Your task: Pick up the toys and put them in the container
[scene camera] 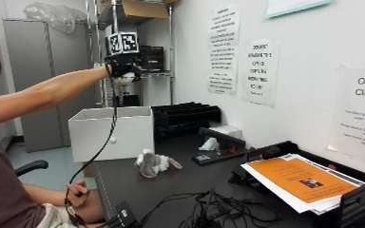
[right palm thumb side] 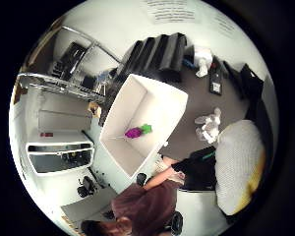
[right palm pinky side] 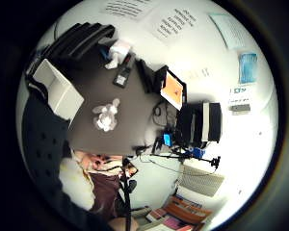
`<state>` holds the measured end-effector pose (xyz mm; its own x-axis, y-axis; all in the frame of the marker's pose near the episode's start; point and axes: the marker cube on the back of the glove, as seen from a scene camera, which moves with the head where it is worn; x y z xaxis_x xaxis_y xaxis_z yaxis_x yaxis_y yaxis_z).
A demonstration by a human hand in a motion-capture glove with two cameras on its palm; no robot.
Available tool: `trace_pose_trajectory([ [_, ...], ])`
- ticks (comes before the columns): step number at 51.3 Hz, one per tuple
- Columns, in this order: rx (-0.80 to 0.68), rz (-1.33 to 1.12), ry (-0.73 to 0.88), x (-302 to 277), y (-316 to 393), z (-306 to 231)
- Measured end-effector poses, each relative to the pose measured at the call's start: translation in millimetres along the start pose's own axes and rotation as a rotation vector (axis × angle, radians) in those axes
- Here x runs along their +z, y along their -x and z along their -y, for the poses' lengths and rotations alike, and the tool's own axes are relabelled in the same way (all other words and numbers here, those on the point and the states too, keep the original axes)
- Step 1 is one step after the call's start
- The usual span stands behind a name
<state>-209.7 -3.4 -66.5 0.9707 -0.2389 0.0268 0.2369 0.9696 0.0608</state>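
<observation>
The carry step looks in hand: the gloved right hand (scene camera: 124, 70), raised high above the white open-topped box (scene camera: 111, 132), has its grip curled round a pale round plush toy (scene camera: 125, 80), so the next move calls for lowering it over the opening and letting go. 1 purple-and-green toy (right palm thumb side: 138, 131) already lies inside the box, and 1 grey-and-white plush toy (scene camera: 153, 163) lies on the dark tabletop (scene camera: 170, 187) just beside the box, well below the grip.
</observation>
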Motion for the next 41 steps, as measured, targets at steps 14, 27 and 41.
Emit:
trace_pose_trajectory([
  [14,-0.097,0.006,-0.017,-21.1,72.5,24.6],
  [27,-0.216,-0.008,-0.007,-20.2,133.0,37.7],
  [41,-0.288,-0.04,0.002,2.5,159.3,36.7],
])
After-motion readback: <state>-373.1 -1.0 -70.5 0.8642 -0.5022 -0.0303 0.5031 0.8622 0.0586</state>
